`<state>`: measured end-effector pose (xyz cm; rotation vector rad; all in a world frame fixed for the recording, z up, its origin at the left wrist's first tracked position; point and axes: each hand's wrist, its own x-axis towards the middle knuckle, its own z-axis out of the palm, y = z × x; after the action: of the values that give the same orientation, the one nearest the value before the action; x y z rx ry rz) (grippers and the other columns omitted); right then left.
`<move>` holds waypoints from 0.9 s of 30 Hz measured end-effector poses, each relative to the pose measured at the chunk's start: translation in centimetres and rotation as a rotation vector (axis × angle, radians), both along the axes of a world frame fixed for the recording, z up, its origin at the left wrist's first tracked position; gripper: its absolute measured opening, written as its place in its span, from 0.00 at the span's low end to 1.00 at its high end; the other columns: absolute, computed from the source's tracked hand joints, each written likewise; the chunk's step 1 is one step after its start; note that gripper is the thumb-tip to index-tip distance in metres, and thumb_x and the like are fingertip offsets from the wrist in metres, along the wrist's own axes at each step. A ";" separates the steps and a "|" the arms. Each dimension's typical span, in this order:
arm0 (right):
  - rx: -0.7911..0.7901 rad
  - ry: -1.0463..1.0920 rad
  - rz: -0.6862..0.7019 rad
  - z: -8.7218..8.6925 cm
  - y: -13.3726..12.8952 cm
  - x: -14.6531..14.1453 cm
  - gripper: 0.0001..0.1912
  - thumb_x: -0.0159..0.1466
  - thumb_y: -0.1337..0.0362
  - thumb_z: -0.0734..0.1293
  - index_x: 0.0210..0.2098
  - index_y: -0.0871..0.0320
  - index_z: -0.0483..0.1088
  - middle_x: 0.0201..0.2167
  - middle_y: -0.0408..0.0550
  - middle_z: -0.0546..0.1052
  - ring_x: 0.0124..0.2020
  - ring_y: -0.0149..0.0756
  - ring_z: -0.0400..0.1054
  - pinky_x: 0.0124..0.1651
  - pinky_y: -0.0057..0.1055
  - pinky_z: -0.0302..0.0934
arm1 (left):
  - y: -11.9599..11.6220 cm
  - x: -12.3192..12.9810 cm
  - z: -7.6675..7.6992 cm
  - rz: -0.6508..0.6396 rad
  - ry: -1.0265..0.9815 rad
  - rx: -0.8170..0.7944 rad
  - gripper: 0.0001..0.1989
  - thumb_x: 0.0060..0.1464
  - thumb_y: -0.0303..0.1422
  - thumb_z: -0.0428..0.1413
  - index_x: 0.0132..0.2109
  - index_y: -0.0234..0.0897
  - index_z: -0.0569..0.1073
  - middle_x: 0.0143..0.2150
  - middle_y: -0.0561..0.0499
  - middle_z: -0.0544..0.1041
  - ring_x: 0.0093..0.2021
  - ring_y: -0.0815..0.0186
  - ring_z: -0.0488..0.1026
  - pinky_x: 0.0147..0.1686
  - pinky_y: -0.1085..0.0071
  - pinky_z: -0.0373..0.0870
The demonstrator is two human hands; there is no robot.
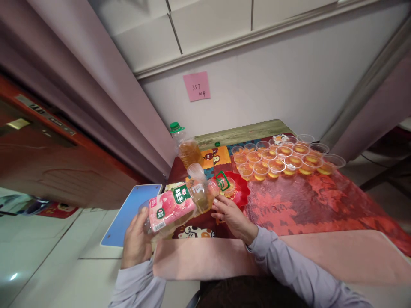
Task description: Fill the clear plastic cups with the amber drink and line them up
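A large clear bottle with a pink label (175, 207) lies tilted above the table, its neck pointing right over a red scalloped dish (244, 192). My left hand (137, 239) grips the base of this bottle. Near the neck, my right hand (231, 217) supports the bottle with its fingertips, thumb and fingers slightly curled. A green handle ring (222, 181) hangs at the mouth. Within the red dish a clear cup shows partly behind the ring. Rows of clear plastic cups with amber liquid (276, 167) stand on the right side of the table.
Behind the pink-labelled bottle stands another bottle with a green cap (189, 152), beside a clear cup (195, 171). A small green cap (217, 144) lies farther back. A blue board (128, 214) is left of the table. Pink cloth (205, 259) covers the front edge.
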<state>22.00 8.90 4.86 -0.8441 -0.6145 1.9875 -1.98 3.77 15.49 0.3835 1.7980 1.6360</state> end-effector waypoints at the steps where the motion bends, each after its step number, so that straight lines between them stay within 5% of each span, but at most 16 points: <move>1: 0.000 0.000 0.002 0.0 0.0 0.0 0.33 0.53 0.42 0.84 0.54 0.46 0.82 0.57 0.46 0.83 0.51 0.38 0.75 0.49 0.33 0.69 | 0.0 0.0 0.0 -0.001 -0.001 0.001 0.14 0.52 0.39 0.69 0.42 0.36 0.83 0.35 0.49 0.83 0.28 0.63 0.77 0.22 0.71 0.74; 27: 0.022 0.000 0.016 0.3 0.0 0.1 0.32 0.55 0.43 0.83 0.54 0.47 0.81 0.58 0.46 0.82 0.51 0.38 0.76 0.48 0.32 0.69 | -0.1 0.1 0.1 -0.010 0.007 0.002 0.17 0.51 0.41 0.71 0.45 0.36 0.82 0.36 0.49 0.84 0.29 0.63 0.78 0.25 0.71 0.74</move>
<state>22.13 8.88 5.18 -0.8279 -0.6435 1.9922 -1.91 3.69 15.57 0.3993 1.7966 1.6320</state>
